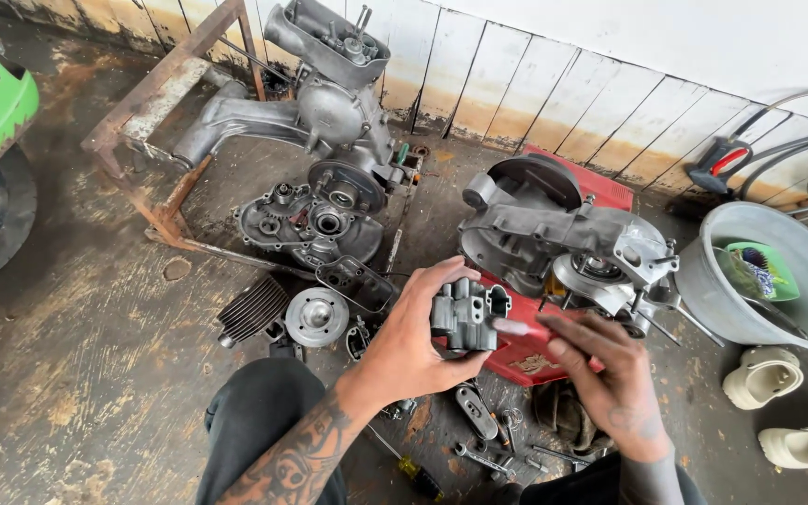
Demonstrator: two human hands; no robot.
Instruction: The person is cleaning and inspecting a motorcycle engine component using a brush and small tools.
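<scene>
Holding a small grey metal engine part point(465, 315) with round tubes on top, the left hand point(413, 341) had its thumb under the part and its fingers point(443, 273) curled over the top, so the part was pinched tight. The part sat in the air just in front of the red box point(526, 351), near its left side. It looked lumpy and dull, with little holes and a short pipe end. Its long side ran left to right, from one hand to the other.

The right hand point(610, 374) was just right of the part, in front of the red box. Its fingers point(568, 327) were held close together and pointed at the part's right end. A thin pale thing point(512, 326) stuck out between that hand and the part; I could not tell what it was or if the fingers pinched it. The left hand was the nearer one, for it gripped the part.

On top of the red box lay a big grey metal engine case point(554, 238). Small silver tools point(483, 458) lay on the dirty floor point(95, 374), in front of the box.
</scene>
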